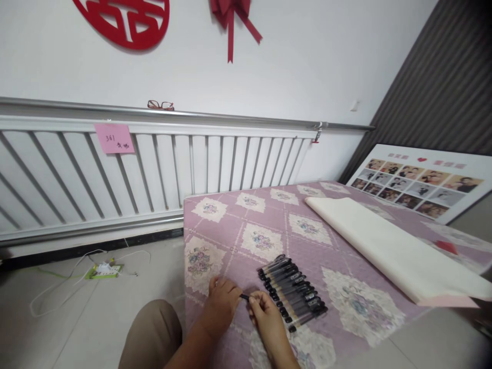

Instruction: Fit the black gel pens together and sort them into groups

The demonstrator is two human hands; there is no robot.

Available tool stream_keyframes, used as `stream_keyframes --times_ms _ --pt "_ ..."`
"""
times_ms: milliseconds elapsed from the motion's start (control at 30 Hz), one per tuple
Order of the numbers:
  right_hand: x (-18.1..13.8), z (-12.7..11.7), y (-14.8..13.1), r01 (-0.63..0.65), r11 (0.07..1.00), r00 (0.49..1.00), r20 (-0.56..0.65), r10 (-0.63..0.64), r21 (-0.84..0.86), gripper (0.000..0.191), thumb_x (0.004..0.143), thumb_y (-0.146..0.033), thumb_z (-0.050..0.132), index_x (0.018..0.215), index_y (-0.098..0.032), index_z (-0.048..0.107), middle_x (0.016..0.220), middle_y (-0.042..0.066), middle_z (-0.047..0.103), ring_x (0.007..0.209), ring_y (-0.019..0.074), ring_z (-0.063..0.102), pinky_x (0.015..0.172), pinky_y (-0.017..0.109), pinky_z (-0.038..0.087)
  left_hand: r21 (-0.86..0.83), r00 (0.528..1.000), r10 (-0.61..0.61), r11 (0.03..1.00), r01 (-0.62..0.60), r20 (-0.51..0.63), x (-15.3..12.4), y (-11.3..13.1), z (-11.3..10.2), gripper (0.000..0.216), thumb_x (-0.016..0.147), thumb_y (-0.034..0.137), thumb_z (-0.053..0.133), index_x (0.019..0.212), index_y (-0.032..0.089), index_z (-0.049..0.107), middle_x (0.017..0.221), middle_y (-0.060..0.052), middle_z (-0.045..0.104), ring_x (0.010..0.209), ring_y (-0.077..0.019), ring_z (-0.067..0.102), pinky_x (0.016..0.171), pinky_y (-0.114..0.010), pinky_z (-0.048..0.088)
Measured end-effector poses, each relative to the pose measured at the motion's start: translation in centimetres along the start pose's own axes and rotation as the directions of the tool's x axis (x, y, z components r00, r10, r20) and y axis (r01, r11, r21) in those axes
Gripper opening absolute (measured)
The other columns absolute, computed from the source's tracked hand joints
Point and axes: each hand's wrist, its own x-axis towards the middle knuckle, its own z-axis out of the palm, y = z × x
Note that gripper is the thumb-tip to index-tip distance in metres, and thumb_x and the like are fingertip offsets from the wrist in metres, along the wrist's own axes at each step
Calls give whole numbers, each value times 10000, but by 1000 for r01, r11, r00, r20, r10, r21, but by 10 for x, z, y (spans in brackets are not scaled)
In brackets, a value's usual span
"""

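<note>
My left hand [221,302] and my right hand [267,315] meet near the front edge of a purple flowered tablecloth [238,215]. Both pinch a black pen [245,296] between them, fingers closed on it. Just right of my right hand lies a row of several black pens [294,292], side by side and slanting down to the right.
A folded cream cloth [384,246] lies across the right of the table. Behind it leans a photo board [418,179]. A white radiator [154,164] with a pink note [114,138] and glasses [160,105] lines the wall. Cables and a power strip [103,270] lie on the floor.
</note>
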Motion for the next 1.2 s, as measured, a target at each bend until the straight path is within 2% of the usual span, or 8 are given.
stream_keyframes --times_ms 100,200,267,600,833,1033,1200 --pt "1 1 -1 -1 999 1000 -15 1 -39 317 748 -522 561 809 -211 553 513 -75 489 422 92 409 408 199 309 1 1000 -7 1000 7 8 0 0 -1 101 892 235 530 904 281 619 869 34 615 901 -156 527 948 -382 224" --pt "2 1 2 5 993 1000 13 -4 -120 347 803 -526 493 658 -211 501 490 -65 476 414 84 387 414 201 301 -8 1000 -11 1000 12 25 0 0 -2 101 893 236 530 904 282 620 875 35 616 905 -154 524 954 -385 217" --pt "2 1 5 17 990 1000 24 -14 -137 357 816 -516 480 628 -213 478 481 -66 462 412 82 375 416 201 294 -22 999 -12 1000 13 37 0 0 -2 96 893 242 534 914 280 619 892 30 618 914 -158 520 955 -387 216" --pt "0 -3 1 16 1000 998 64 -17 21 254 770 -460 560 768 -206 554 572 -66 498 460 89 426 444 200 328 -56 995 -8 998 14 102 1 1 -4 120 915 238 493 908 266 610 883 14 611 921 -175 506 964 -406 215" --pt "1 -4 1 25 997 1000 13 -26 79 247 707 -422 626 814 -204 575 599 -56 533 474 96 457 452 205 343 -28 995 -14 999 17 99 0 0 -1 105 910 243 498 885 274 596 872 28 611 913 -176 513 955 -416 226" --pt "4 -6 16 23 988 992 -125 -4 151 357 695 -482 645 906 -205 565 619 -44 554 531 124 506 485 220 394 -43 998 -48 998 50 34 0 0 2 125 910 232 490 936 275 605 904 16 619 913 -176 525 952 -413 234" --pt "4 -7 20 49 994 993 -109 -38 102 359 719 -490 625 921 -196 582 614 -40 558 540 129 512 501 225 395 -52 996 -60 997 64 71 1 2 -2 132 907 235 489 955 270 608 933 5 621 934 -185 522 960 -414 248"
